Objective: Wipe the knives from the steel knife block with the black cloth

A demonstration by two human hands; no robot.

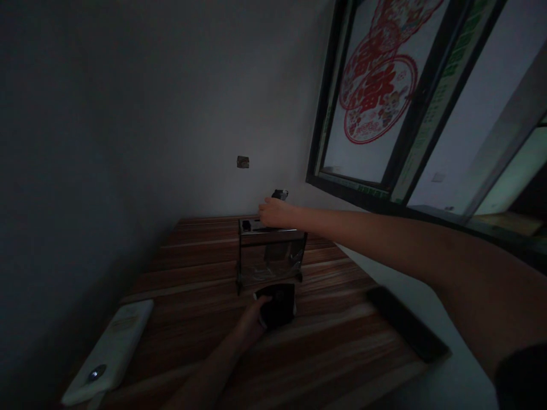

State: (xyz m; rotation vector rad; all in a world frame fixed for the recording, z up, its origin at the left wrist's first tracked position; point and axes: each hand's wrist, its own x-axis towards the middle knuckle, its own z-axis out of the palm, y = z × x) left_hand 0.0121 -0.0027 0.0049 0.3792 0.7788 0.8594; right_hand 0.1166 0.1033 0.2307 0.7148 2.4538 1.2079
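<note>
The room is dark. A small clear glass tank (270, 257) stands on a wooden table (200, 267) near the wall. My right hand (276, 213) reaches over the tank's top rim, fingers curled round a small dark object (280, 195) that sticks up above them. My left hand (252, 323) rests on the table in front of the tank, closed on a black flat object (277, 304) that leans against the glass.
A white elongated device (109, 353) with a round button lies at the table's left front corner. A dark flat bar (405, 329) lies at the right edge. A window with a red paper-cut decoration (378, 85) fills the upper right. A small fitting (243, 162) sits on the wall.
</note>
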